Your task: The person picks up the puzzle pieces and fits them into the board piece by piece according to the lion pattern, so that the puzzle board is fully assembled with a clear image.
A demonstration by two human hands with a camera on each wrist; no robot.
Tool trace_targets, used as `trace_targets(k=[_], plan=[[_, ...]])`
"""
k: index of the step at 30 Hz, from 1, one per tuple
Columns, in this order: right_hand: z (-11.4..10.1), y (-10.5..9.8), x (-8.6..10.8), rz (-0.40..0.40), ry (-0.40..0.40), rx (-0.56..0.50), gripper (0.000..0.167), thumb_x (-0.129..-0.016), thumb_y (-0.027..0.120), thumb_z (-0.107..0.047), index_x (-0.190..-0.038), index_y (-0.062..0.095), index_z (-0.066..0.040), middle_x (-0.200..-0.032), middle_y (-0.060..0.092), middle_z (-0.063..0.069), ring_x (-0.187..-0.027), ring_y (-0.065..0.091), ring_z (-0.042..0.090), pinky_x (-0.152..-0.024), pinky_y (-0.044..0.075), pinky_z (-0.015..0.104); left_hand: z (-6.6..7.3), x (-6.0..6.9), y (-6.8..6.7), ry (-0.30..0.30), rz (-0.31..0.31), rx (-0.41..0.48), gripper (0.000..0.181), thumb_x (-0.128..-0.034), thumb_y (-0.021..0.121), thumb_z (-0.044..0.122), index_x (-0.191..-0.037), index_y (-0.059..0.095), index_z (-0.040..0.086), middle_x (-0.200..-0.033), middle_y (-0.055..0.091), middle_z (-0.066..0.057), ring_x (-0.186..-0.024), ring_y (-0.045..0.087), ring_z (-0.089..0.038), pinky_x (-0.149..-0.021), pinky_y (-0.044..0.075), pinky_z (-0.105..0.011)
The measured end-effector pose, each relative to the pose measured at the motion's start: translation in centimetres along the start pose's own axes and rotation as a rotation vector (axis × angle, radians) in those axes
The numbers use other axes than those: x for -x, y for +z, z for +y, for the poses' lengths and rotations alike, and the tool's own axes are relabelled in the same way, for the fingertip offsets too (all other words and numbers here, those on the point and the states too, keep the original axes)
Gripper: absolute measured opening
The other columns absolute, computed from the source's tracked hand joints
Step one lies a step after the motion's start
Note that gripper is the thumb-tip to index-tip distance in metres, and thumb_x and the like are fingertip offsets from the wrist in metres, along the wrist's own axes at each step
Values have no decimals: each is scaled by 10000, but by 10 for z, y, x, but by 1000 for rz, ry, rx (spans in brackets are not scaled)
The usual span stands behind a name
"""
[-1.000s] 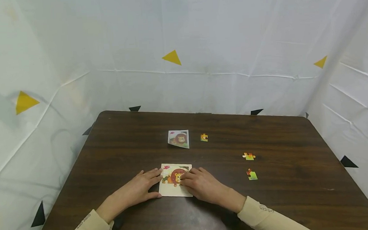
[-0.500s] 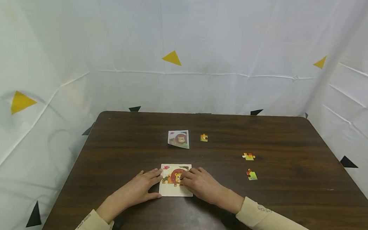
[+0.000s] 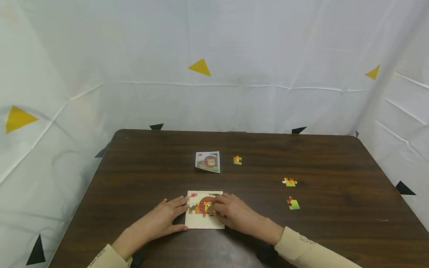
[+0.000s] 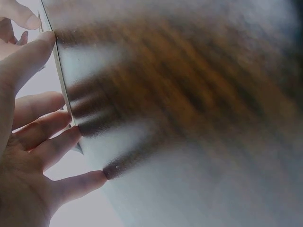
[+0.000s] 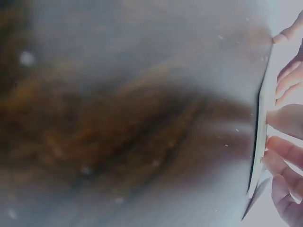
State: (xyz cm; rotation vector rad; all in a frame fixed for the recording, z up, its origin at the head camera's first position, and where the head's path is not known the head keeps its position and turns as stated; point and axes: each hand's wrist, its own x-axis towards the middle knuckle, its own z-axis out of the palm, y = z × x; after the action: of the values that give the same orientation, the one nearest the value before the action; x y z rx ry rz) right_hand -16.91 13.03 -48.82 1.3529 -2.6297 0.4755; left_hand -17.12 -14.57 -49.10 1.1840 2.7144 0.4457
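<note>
A pale square puzzle board (image 3: 203, 223) lies flat near the table's front, its upper part covered with joined pieces of a lion picture (image 3: 204, 204). My left hand (image 3: 167, 218) rests at the board's left edge with fingers spread and fairly straight; the left wrist view shows fingertips (image 4: 71, 135) along that edge. Over the board's right half, my right hand (image 3: 238, 215) has curled fingers and thumb at a puzzle piece by the lion's face, mostly hidden under them. In the right wrist view, its fingers (image 5: 284, 149) meet the top of the board (image 5: 256, 151).
Behind the board lies a small printed lion card (image 3: 207, 162) with a raised corner. Loose puzzle pieces lie beside the card (image 3: 237, 160) and at the right, one orange piece (image 3: 289, 182) and one green piece (image 3: 293, 203). White sheeting (image 3: 238, 38) surrounds the dark wooden table (image 3: 331, 176).
My right fingers have shifted and bent slightly over the same spot on the board. The left hand, the board and the loose pieces stay where they were.
</note>
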Motion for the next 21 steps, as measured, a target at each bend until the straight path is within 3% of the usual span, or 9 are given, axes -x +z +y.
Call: trace_targets(k=[14,21], plan=[[7,-1,0,-12,0,-5,168,-847,749,-118,-1012,741,-149,-1082,657,13,-945,566,169,-800,486,344,-1,0,-1,1,0,-2,604,-875,693,408,-1312,581,7,-1463,441,-154,-1329,433,-323,-956,372,-664],[3,0,-2,-78,-22,162,232,-855,730,-88,-1068,745,-178,-1115,668,-17,-972,586,166,-789,499,342,-1,0,0,4,0,4,602,-876,692,404,-1311,580,4,-1465,439,-154,-1333,428,-324,-959,372,-662]])
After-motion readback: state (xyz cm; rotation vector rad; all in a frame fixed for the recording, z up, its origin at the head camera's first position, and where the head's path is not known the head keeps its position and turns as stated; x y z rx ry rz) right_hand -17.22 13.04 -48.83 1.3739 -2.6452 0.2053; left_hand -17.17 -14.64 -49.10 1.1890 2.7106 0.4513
